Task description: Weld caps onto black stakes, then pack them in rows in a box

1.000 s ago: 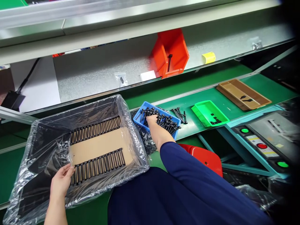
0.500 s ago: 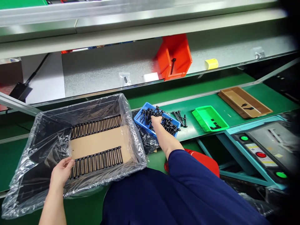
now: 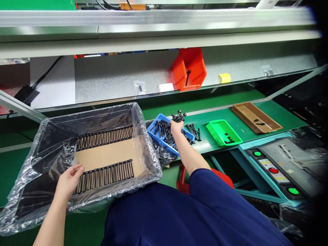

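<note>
My right hand [image 3: 176, 127] is closed around a bunch of black screws [image 3: 178, 116], long pieces with heads, held above a blue tray [image 3: 156, 137]. More black screws [image 3: 161, 127] lie jumbled in that tray. My left hand [image 3: 68, 179] is at the left end of the front row of black screws [image 3: 107, 175], its fingers bent together beside the cardboard sheet [image 3: 107, 155]; what is between them, if anything, is hidden. A second row of screws [image 3: 106, 137] lies at the back of the plastic-lined box [image 3: 43, 136].
Some loose screws [image 3: 194, 131] lie right of the blue tray. Beyond are a green tray [image 3: 217, 135] and a brown tray [image 3: 246, 118] with small black parts. An orange bin [image 3: 196, 66] stands on the shelf above. A control panel with buttons [image 3: 274, 170] is at right.
My right hand has lifted out of the blue tray with a bunch of screws. My left hand has risen slightly beside the cardboard. The camera view has shifted a little.
</note>
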### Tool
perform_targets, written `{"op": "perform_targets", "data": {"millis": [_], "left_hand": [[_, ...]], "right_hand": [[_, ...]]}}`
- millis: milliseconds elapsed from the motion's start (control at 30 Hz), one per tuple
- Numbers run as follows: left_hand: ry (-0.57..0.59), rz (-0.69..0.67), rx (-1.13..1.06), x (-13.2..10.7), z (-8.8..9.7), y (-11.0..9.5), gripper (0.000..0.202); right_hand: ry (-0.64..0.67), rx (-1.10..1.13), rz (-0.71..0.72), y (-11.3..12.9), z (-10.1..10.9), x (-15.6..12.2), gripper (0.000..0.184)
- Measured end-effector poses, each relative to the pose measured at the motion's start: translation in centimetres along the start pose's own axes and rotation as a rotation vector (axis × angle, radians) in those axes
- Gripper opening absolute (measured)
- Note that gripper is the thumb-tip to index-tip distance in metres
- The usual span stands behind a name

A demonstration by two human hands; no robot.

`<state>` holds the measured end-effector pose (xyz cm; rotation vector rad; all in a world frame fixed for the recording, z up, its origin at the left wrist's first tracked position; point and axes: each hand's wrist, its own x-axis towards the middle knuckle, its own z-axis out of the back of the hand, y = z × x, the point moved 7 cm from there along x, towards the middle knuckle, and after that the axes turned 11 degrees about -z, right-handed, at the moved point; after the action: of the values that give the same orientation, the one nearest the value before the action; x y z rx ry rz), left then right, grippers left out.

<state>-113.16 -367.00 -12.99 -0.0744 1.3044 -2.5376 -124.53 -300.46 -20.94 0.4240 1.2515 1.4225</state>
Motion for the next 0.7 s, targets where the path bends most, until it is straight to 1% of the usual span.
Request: {"op": "perform_targets", "data": {"millis": [67, 100, 133, 200, 267, 333, 367, 400, 467, 500, 533, 600, 667, 700], "left_hand": [[0.09, 0.001, -0.097, 0.4, -0.8, -1.6, 0.054], [0.13, -0.02, -0.134, 0.6, -1.2, -2.8, 0.055], [0.159, -0.056, -0.159, 0.8, -1.6, -4.2, 0.056], [0.225, -0.137, -0.229, 1.0, -2.5, -7.2, 0.056], [0.305, -0.193, -0.353, 1.0, -3.7, -10.1, 0.057], [0.403, -0.216, -0.513, 0.9, -5.1, -12.3, 0.061], [0.438, -0.207, -0.591, 0.9, -5.7, -13.1, 0.063], [0.476, -0.181, -0.665, 0.8, -6.4, -13.5, 0.066], [0.543, -0.114, -0.81, 0.7, -7.6, -13.6, 0.068], [0.568, -0.079, -0.878, 0.6, -8.1, -13.5, 0.067], [0.569, -0.043, -0.938, 0.6, -8.3, -13.1, 0.065], [0.51, 0.044, -1.036, 0.8, -8.4, -11.7, 0.06], [0.42, 0.154, -1.097, 1.2, -8.0, -9.8, 0.056], [0.393, 0.208, -1.118, 1.4, -7.8, -8.9, 0.053]], "right_hand": [[0.084, 0.036, 0.127, 3.2, 0.1, -2.6, 0.039], [0.152, 0.054, 0.204, 4.8, -0.1, -4.5, 0.037], [0.24, 0.069, 0.281, 6.3, -0.5, -6.9, 0.034], [0.46, 0.09, 0.408, 8.4, -1.5, -12.6, 0.028], [0.716, 0.094, 0.477, 9.1, -2.9, -19.4, 0.025], [0.951, 0.07, 0.493, 8.3, -4.4, -26.3, 0.025], [1.052, 0.049, 0.492, 7.6, -5.2, -29.6, 0.026], [1.142, 0.021, 0.491, 6.7, -6.0, -32.8, 0.026], [1.284, -0.047, 0.491, 4.6, -7.6, -38.5, 0.027], [1.333, -0.083, 0.499, 3.6, -8.4, -40.9, 0.028], [1.364, -0.117, 0.516, 2.6, -9.2, -43.1, 0.028], [1.377, -0.171, 0.575, 1.0, -10.6, -46.3, 0.03], [1.364, -0.248, 0.661, -0.1, -11.7, -48.6, 0.03], [1.348, -0.311, 0.716, -0.6, -12.1, -49.4, 0.028]]}}
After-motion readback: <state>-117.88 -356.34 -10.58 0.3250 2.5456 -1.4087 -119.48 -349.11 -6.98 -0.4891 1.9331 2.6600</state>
